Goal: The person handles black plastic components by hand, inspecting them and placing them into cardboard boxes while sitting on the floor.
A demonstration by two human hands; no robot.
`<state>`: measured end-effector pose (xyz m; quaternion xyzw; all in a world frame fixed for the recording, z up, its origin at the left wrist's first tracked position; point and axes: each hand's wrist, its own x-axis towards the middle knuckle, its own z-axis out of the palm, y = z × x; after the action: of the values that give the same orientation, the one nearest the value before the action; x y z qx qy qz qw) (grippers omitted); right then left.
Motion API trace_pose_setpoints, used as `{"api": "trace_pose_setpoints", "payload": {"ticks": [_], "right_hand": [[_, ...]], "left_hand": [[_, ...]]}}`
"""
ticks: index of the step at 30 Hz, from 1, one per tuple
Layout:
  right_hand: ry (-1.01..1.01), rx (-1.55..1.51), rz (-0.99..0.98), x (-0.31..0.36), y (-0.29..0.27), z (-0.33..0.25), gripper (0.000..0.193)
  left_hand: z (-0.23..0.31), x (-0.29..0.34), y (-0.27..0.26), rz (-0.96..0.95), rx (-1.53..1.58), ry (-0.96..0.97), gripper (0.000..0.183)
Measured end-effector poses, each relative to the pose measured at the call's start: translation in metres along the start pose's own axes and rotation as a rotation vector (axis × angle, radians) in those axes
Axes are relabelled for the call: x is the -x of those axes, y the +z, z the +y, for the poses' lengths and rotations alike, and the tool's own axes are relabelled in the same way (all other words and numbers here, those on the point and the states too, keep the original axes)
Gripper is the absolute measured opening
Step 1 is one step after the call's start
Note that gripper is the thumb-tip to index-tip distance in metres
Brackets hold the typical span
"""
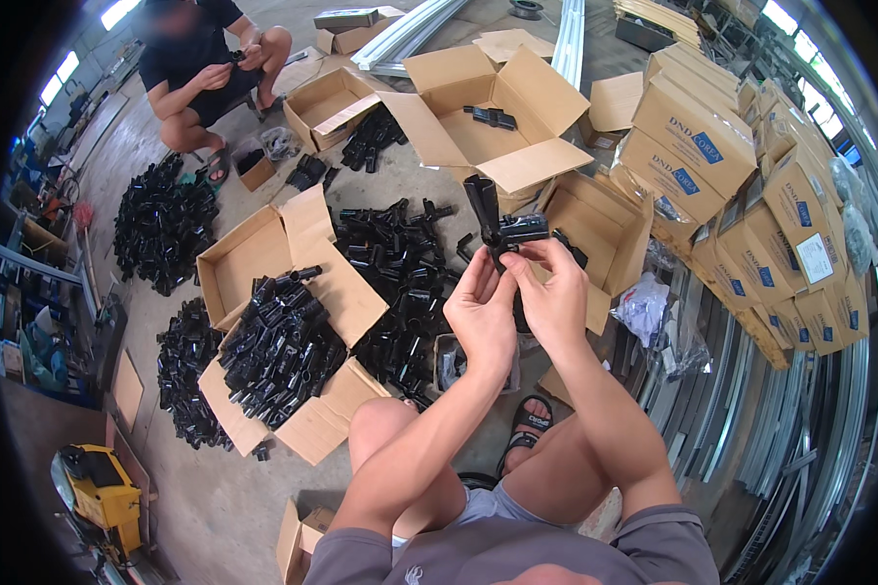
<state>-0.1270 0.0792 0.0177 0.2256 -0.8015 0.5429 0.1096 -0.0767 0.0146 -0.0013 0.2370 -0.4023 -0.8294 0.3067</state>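
Observation:
Both of my hands are raised in front of me, their fingertips closed on a glossy black plastic fitting [482,202]. One arm of the fitting points up and another sticks out to the right, like a corner joint. My left hand [485,317] pinches its lower end from the left. From the right, the fingers of my right hand [553,290] close on the same end, thumbs nearly touching. Beneath my hands lies a heap of similar black fittings [400,263]. An open cardboard box [346,292] full of them stands to the left.
A co-worker [200,58] sits at the upper left, handling a small dark part. Further piles of black fittings [166,229] lie on the floor. An open box [546,88] holds a few pieces. Stacked cartons [688,146] and long metal profiles [722,409] line the right.

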Motion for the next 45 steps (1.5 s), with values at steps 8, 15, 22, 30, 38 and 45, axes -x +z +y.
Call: {"api": "trace_pose_setpoints", "payload": {"ticks": [8,15,22,30,38,45], "right_hand": [[0.186,-0.175,-0.003,0.004,-0.001,0.005,0.024],[0.179,-0.39,0.089,0.008,0.007,0.016,0.028],[0.1,-0.105,0.049,0.003,0.004,0.013,0.022],[0.22,-0.218,0.044,0.004,0.006,0.019,0.019],[0.334,-0.531,0.036,0.006,0.004,0.019,0.018],[0.3,-0.434,0.053,0.006,0.006,0.023,0.021]], "left_hand": [[0.003,0.003,0.003,0.01,-0.028,-0.005,0.049],[-0.002,0.002,0.004,-0.032,-0.039,-0.015,0.05],[-0.006,-0.003,-0.003,-0.017,-0.041,-0.027,0.05],[-0.004,0.001,-0.004,-0.036,-0.069,-0.052,0.054],[-0.006,0.002,-0.005,-0.077,-0.057,-0.062,0.054],[-0.005,0.005,-0.004,-0.058,-0.063,-0.101,0.051]]}}
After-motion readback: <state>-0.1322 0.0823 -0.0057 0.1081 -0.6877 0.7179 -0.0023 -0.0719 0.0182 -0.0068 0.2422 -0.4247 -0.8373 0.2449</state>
